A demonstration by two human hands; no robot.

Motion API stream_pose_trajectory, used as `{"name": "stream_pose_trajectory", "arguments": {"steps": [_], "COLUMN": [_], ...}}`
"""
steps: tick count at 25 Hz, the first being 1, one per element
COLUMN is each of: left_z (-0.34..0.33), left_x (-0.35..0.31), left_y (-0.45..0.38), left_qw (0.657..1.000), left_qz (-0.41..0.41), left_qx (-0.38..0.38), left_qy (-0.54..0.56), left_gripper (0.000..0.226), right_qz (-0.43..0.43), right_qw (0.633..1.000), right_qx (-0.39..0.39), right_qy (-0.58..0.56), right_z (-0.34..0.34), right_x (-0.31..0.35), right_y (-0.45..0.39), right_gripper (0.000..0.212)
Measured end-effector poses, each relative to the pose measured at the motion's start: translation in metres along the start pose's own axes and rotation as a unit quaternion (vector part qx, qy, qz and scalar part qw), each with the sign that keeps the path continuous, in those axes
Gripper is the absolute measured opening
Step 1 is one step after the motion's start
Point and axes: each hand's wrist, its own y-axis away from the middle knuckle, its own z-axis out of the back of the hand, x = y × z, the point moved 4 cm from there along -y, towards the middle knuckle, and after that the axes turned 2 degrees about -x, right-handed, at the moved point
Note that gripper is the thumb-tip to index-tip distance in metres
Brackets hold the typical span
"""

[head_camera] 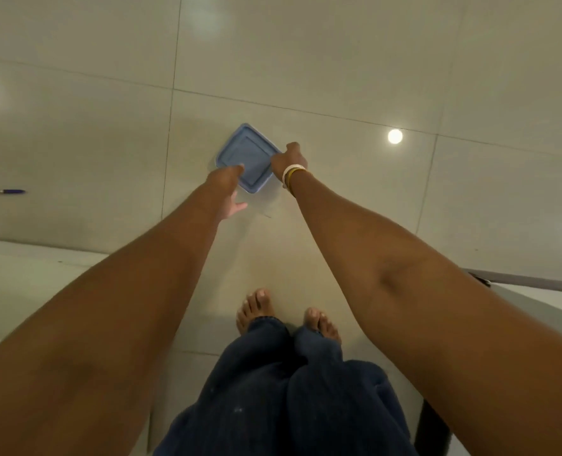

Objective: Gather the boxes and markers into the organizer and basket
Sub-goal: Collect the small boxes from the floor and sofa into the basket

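Observation:
A square box with a blue lid (246, 154) lies on the pale tiled floor ahead of me. My left hand (228, 189) reaches its near left corner, fingers apart, thumb hanging below the box edge. My right hand (289, 159), with white and yellow bands at the wrist, is on the box's right corner, fingers curled over its edge. A blue-capped marker (1, 191) lies on the floor far to the left, apart from both hands. No organizer or basket is in view.
My bare feet (289, 319) and dark trouser legs stand below the box. A grey furniture edge (532, 286) juts in at the right. Ceiling lights reflect off the glossy floor tiles (394, 136).

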Motion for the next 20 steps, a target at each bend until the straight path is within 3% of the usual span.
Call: {"name": "stream_pose_trajectory", "arguments": {"steps": [2,5,9,13,17,20], "left_z": [-0.002,-0.006,0.002,0.012,0.044,0.073], "left_x": [-0.002,0.005,0.029,0.064,0.069,0.073], "left_y": [-0.02,-0.027,0.016,0.098,0.202,0.294], "left_qw": [1.0,0.999,0.998,0.992,0.98,0.975], "left_qz": [0.013,0.023,0.037,0.037,0.039,0.019], "left_qx": [-0.011,0.029,0.047,0.052,-0.028,-0.061], "left_qy": [0.024,0.023,0.022,0.107,0.193,0.214], "left_gripper": [0.06,0.059,0.056,0.053,0.071,0.067], "right_qz": [0.016,0.021,-0.002,0.019,0.053,0.045], "right_qw": [1.0,0.997,0.994,0.994,0.994,0.991], "right_qx": [-0.021,-0.08,-0.101,-0.086,-0.05,-0.031], "right_qy": [0.016,0.011,-0.029,-0.073,-0.078,-0.124], "right_z": [-0.009,-0.013,-0.003,0.016,0.054,0.089], "right_x": [-0.001,-0.017,-0.021,-0.007,0.011,0.017], "right_y": [-0.02,-0.019,0.038,0.119,0.229,0.325], "right_gripper": [0.036,0.029,0.02,0.018,0.014,0.014]}}
